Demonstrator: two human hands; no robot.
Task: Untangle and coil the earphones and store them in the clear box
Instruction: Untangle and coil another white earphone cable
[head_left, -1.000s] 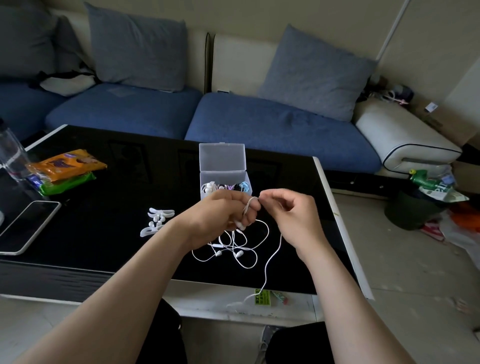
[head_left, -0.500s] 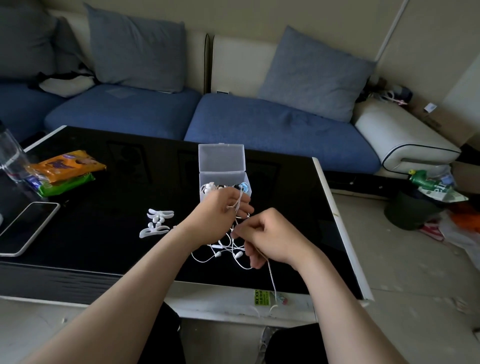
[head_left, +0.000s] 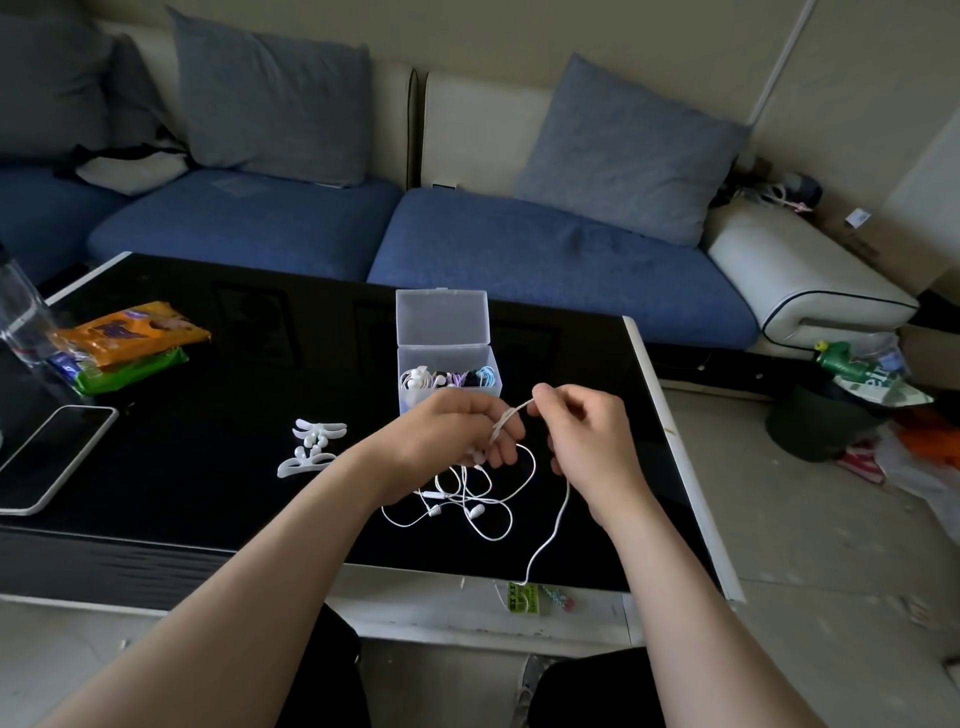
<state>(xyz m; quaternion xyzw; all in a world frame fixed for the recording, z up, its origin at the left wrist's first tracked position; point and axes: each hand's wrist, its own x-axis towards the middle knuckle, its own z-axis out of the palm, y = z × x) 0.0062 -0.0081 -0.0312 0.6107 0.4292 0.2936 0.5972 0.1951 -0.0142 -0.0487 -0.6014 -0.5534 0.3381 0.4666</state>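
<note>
Tangled white earphones (head_left: 467, 501) lie on the tabletop (head_left: 234, 415), one strand raised; the open clear box (head_left: 441, 319) stands just behind.

We see white earphones (head_left: 475, 512) on a glossy black worktop (head_left: 208, 467) with a white edge. The clear box (head_left: 441, 317) is frosty and colourless, showing white, purple, black and pale blue inside. An orange packet (head_left: 135, 330) lies over a green packet (head_left: 130, 371). The sofa (head_left: 545, 260) is blue, its pillows (head_left: 623, 150) grey-blue.

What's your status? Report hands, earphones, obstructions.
Left hand grips earphones; right hand pinches the cable. Rest loose on table, tail over near edge. Clear box open beyond hands, nothing blocking.
</note>
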